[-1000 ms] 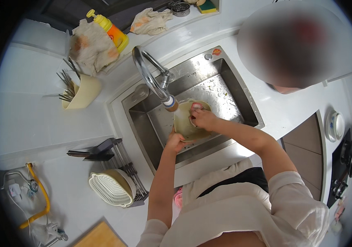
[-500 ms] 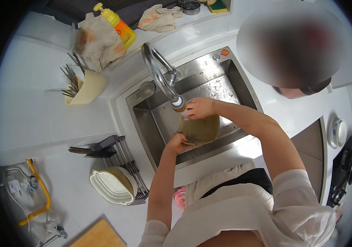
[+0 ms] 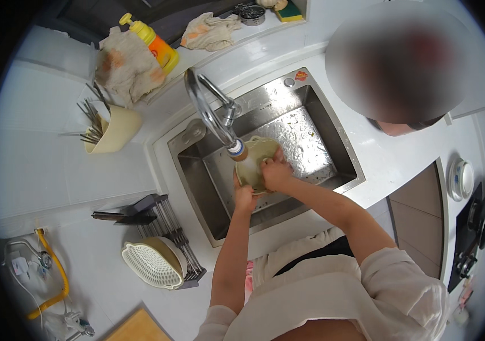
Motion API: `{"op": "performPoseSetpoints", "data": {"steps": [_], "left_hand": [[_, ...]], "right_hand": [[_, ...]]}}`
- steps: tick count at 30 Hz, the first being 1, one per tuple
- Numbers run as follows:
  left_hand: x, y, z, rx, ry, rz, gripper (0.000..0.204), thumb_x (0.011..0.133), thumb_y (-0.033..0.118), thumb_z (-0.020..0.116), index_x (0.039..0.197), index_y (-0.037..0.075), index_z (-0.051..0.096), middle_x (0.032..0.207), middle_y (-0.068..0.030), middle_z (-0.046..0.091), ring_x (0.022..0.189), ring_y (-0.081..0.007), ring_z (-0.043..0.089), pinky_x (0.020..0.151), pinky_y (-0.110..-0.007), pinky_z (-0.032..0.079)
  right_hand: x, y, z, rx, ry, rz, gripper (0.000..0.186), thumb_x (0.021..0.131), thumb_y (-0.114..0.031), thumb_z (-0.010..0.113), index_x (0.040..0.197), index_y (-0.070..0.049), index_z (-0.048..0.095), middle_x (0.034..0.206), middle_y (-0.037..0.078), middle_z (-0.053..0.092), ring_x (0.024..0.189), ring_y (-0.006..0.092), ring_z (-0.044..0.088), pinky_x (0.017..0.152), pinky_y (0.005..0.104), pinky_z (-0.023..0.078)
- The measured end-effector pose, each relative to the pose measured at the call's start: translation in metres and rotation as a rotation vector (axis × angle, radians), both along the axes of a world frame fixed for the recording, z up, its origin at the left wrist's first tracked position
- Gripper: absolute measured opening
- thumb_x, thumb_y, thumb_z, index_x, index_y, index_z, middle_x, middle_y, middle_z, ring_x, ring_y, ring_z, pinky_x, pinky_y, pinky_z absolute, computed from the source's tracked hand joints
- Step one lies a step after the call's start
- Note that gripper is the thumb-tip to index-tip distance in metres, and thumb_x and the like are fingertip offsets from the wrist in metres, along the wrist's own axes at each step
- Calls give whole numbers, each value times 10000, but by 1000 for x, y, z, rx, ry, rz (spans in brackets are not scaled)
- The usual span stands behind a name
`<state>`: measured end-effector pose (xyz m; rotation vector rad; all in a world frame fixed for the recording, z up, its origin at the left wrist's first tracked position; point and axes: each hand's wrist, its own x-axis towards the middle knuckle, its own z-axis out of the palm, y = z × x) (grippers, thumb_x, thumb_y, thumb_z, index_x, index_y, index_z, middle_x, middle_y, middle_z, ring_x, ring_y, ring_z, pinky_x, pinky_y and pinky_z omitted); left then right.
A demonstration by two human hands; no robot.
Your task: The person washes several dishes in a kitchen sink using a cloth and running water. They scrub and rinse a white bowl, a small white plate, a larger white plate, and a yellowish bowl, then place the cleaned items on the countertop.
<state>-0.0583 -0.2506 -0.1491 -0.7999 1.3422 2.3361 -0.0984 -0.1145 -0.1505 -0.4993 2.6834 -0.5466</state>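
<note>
Washing seemingly under way: bowl in sink, below tap. Left hand grips near rim. Right hand curled at bowl's right side; cannot tell whether gripping. Unfinished, presumably; amount left unclear.

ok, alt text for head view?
Left hand grips a pale green bowl under a chrome faucet in a steel sink; right hand is at the bowl's right side. A white strainer basket and dish rack are at left.
</note>
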Motion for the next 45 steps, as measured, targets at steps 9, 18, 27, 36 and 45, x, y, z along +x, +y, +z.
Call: {"op": "performPoseSetpoints", "data": {"steps": [9, 18, 27, 36, 45], "left_hand": [[4, -1, -6, 104, -45, -44, 798, 560, -105, 360, 1314, 133, 253, 1201, -151, 415, 1069, -360, 484, 797, -513, 501], [9, 6, 9, 257, -90, -160, 719, 583, -100, 420, 1268, 86, 310, 1137, -113, 466, 1050, -311, 492, 814, -444, 469], [6, -17, -17, 348, 125, -181, 604, 573, -97, 456, 1150, 82, 435, 1053, -89, 523, 981, -275, 523, 726, -363, 468], [5, -18, 9, 428, -25, -45, 784, 507, -91, 387, 1258, 135, 372, 1115, -92, 477, 1024, -293, 490, 820, -421, 449], [-4, -24, 13, 137, 129, -134, 801, 511, -134, 348, 1267, 131, 352, 1111, -94, 492, 1022, -273, 508, 778, -368, 478]], "right_hand": [[2, -31, -35, -1259, -602, -500, 283, 827, -148, 479, 1094, -64, 521, 925, 88, 588, 827, 189, 576, 744, 329, 470], [-11, -54, -4, -1174, 249, -558, 355, 764, -149, 658, 1086, -58, 539, 981, 56, 469, 877, 191, 492, 796, 306, 418], [15, -31, 0, -972, -166, -95, 222, 853, -236, 500, 998, -76, 554, 1028, 125, 500, 960, 272, 487, 846, 355, 387], [15, -15, 10, -773, -182, -6, 178, 847, -129, 453, 985, -35, 515, 926, 121, 507, 876, 271, 516, 782, 369, 406], [25, -20, 10, -598, -46, 81, 310, 811, -117, 511, 1114, -82, 456, 1081, 133, 466, 1007, 329, 463, 887, 372, 375]]}}
